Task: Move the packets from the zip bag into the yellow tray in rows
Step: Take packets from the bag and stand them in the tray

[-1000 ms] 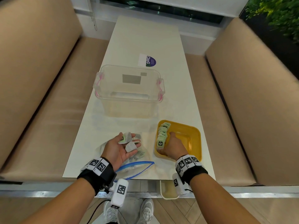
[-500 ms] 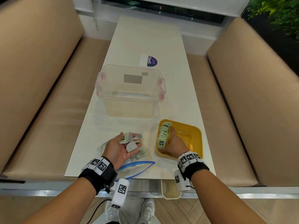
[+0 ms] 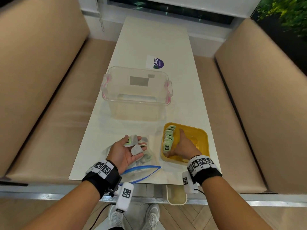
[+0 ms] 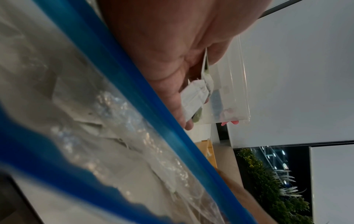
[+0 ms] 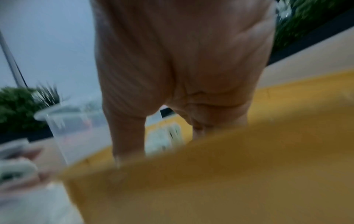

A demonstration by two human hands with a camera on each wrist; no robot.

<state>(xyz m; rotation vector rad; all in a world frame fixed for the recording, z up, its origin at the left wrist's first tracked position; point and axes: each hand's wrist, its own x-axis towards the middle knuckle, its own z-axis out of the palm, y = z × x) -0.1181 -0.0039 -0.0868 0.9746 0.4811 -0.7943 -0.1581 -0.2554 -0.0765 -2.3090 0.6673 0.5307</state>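
Observation:
The yellow tray (image 3: 205, 135) sits at the table's near right. A row of green-labelled packets (image 3: 168, 140) stands along its left wall. My right hand (image 3: 176, 143) lies inside the tray with straight fingers against the row's right side, thumb at the row's near end; the right wrist view shows the row (image 5: 164, 137) between thumb and fingers. My left hand (image 3: 134, 143) is palm up above the zip bag (image 3: 142, 171), its thumb holding a few packets (image 3: 132, 141) on the fingers. The bag's blue strip (image 4: 134, 91) crosses the left wrist view, more packets inside.
A clear plastic bin (image 3: 136, 90) with pink latches stands behind the bag and tray. A purple-and-white sticker (image 3: 155, 62) lies farther back. Tan benches flank the narrow table. A small beige container (image 3: 176, 195) sits below the near table edge.
My right hand has stretched its fingers farther along the row of packets in the tray. The left hand stays palm up with its packets.

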